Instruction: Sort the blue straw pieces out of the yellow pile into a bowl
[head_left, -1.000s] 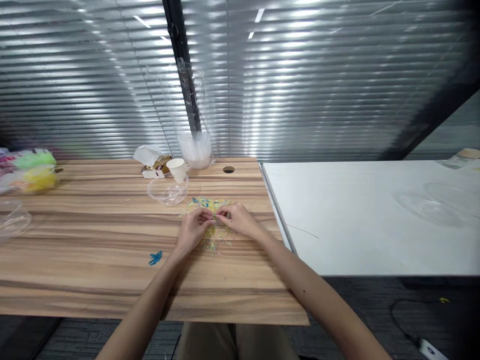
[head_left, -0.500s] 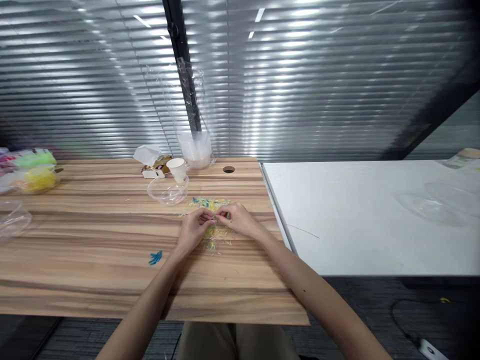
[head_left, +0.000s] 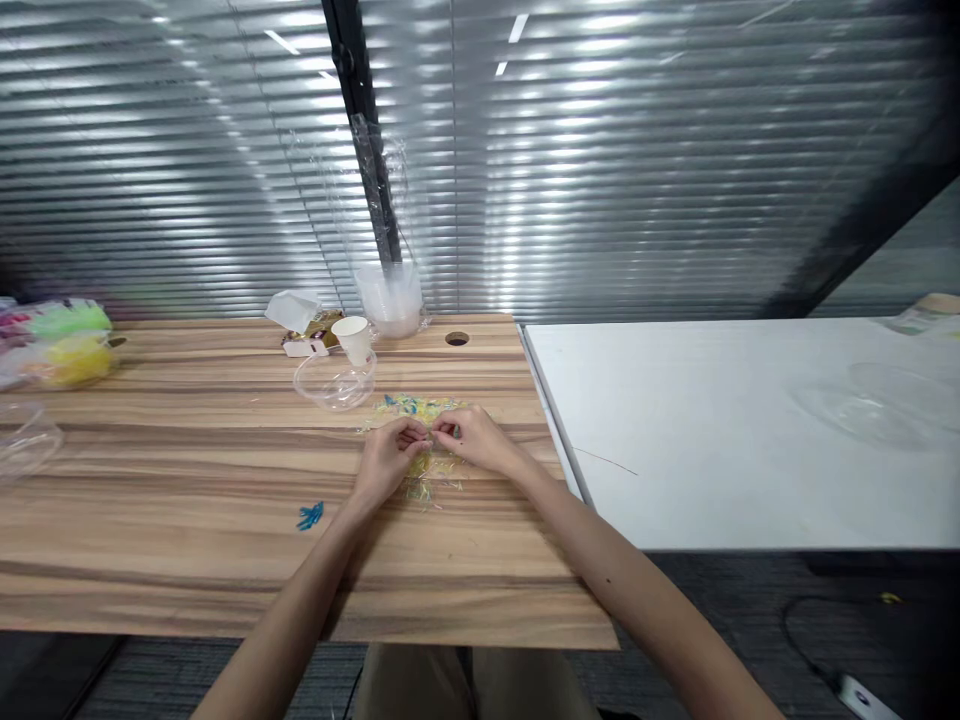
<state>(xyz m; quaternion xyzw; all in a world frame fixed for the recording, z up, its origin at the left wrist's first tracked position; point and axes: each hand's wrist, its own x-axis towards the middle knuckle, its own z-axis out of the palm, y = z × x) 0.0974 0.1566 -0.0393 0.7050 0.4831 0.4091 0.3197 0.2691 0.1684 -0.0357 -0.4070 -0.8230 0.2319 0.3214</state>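
Yellow, blue and clear shreds (head_left: 424,408) lie in a loose pile on the wooden table (head_left: 187,460). Over the pile, my left hand (head_left: 391,455) has its fingers pinched together, and what they hold is too small to name. My right hand (head_left: 471,437) pinches too, its fingertips almost meeting the left ones; its object is also too small to make out. A small cluster of blue pieces (head_left: 310,516) rests on the wood to the left of my left forearm.
Behind the hands stand a clear plastic bowl (head_left: 335,380), a white paper cup (head_left: 353,340), an opened tissue box (head_left: 304,325) and stacked clear tubs (head_left: 391,300). Colourful bags (head_left: 67,345) lie far left. A white table (head_left: 697,440) adjoins at the right, bearing a thin strand.
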